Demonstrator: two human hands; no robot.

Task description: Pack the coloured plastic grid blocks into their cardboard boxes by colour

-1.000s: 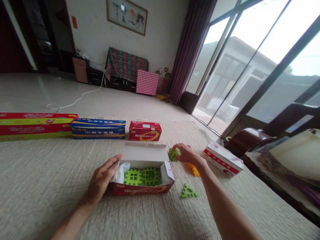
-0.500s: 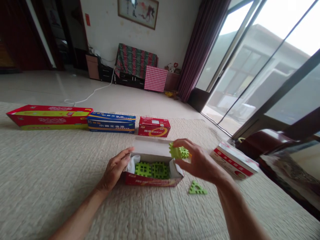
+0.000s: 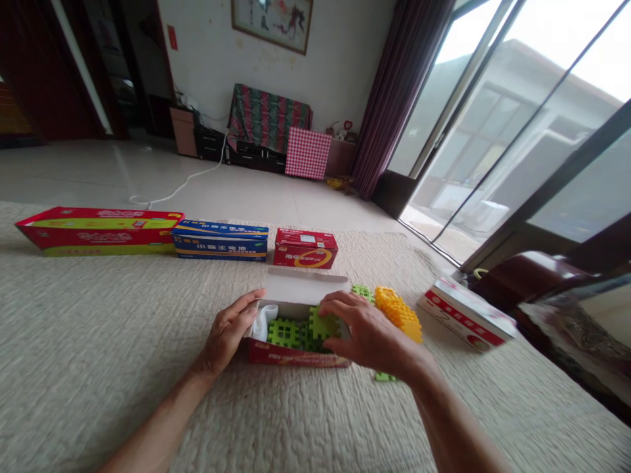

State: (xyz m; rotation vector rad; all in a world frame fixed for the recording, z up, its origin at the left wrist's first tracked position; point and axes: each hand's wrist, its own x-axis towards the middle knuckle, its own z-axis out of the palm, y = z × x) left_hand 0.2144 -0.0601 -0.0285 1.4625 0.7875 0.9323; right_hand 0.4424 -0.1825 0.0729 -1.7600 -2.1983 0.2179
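Note:
An open red cardboard box (image 3: 296,356) sits in front of me with its white lid flap (image 3: 306,284) tipped back. Inside it lie green notched building pieces (image 3: 284,334) and a white wrapping (image 3: 265,322) at the left end. My left hand (image 3: 229,334) grips the box's left end. Over the box's right half, my right hand (image 3: 365,328) pinches a square green building piece (image 3: 323,325) between thumb and fingers. Beyond that hand lie a green piece (image 3: 363,293) and a row of yellow building pieces (image 3: 398,314). Another green piece (image 3: 385,377) is mostly hidden under my right wrist.
Along the back stand a long red and green box (image 3: 108,233), a blue box (image 3: 221,242) and a closed red box (image 3: 304,249). A white and red carton (image 3: 466,315) lies to the right. Everything rests on a beige textured cover (image 3: 123,322).
My right hand has moved left and down with the green building piece, from above the box's right end into the box. The yellow pieces have come into view. My left hand stays put.

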